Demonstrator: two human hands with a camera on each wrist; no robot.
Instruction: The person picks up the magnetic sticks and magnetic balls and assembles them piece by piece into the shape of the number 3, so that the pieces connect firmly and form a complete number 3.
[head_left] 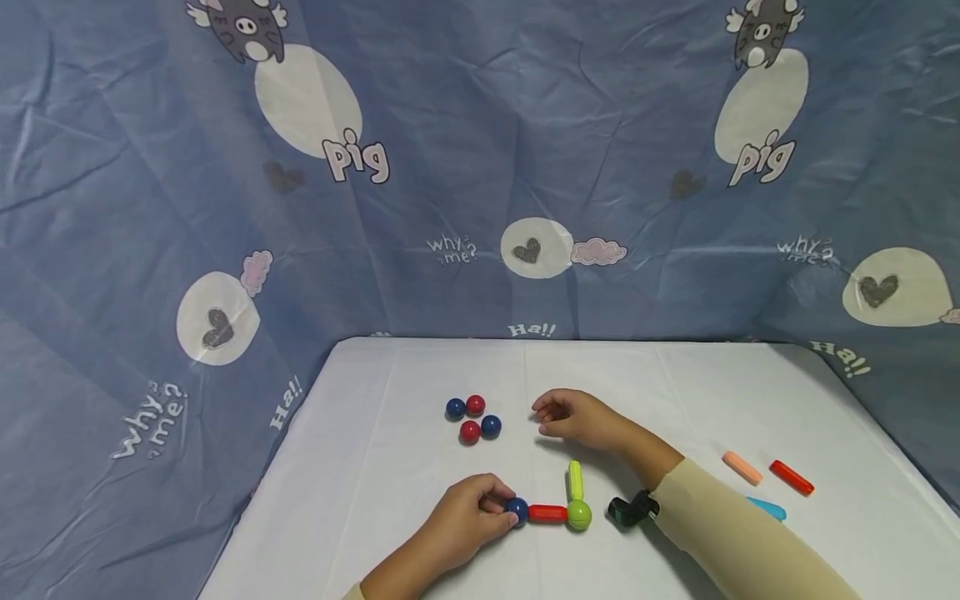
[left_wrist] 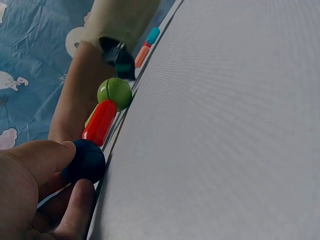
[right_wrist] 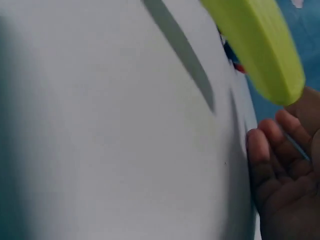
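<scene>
Near the front of the table, my left hand (head_left: 467, 518) pinches a dark blue ball (left_wrist: 86, 162) between thumb and fingers. A red rod (head_left: 547, 513) joins that ball to a green ball (head_left: 578, 514). From the green ball a yellow-green rod (head_left: 575, 481) points toward the back of the table; it looms large in the right wrist view. My right hand (head_left: 576, 417) is over the table behind this assembly, its fingers loosely bent and holding nothing. To its left, apart from it, lie loose balls: two red (head_left: 469, 432) and two blue (head_left: 491, 427).
At the right lie an orange rod (head_left: 742, 467), a red rod (head_left: 792, 477) and a blue rod (head_left: 767, 508), the last partly behind the right sleeve (head_left: 742, 525). A black wrist camera (head_left: 632, 509) sits on the right wrist. A printed blue curtain (head_left: 450, 167) surrounds the white table (head_left: 360, 500).
</scene>
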